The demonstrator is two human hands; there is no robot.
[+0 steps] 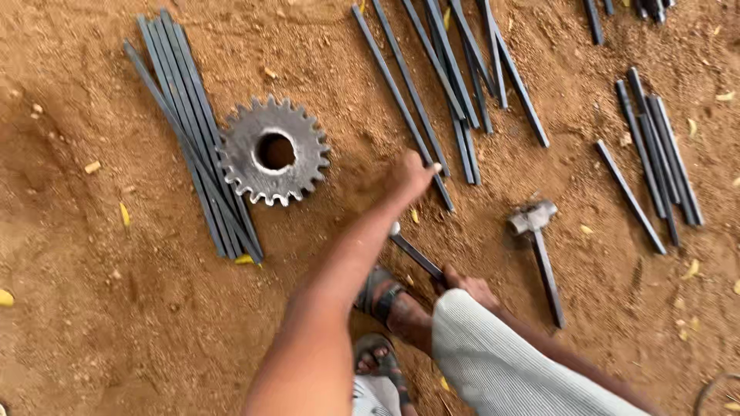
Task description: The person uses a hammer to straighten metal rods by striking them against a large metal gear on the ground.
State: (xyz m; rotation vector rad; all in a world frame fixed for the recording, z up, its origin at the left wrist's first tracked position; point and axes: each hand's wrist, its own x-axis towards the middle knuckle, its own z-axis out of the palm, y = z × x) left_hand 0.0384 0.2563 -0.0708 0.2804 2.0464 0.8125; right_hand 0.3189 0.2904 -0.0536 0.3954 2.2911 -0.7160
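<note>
Left hand [412, 176] gripped a far steel rod [401, 96]; right hand [462, 283] held a short rod [416, 254], hammer [537, 246] lay right.

A toothed gear [274, 151] lies on sandy ground [92, 308]; a hammer [537, 250] lies apart, right.

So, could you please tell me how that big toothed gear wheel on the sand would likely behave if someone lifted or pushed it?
The gear wheel looks like thick solid metal, so probably heavy for its size and rigid. It lies flat on the sandy ground, so a push would likely make it drag, not roll. Its teeth and centre hole should offer grip.
</note>
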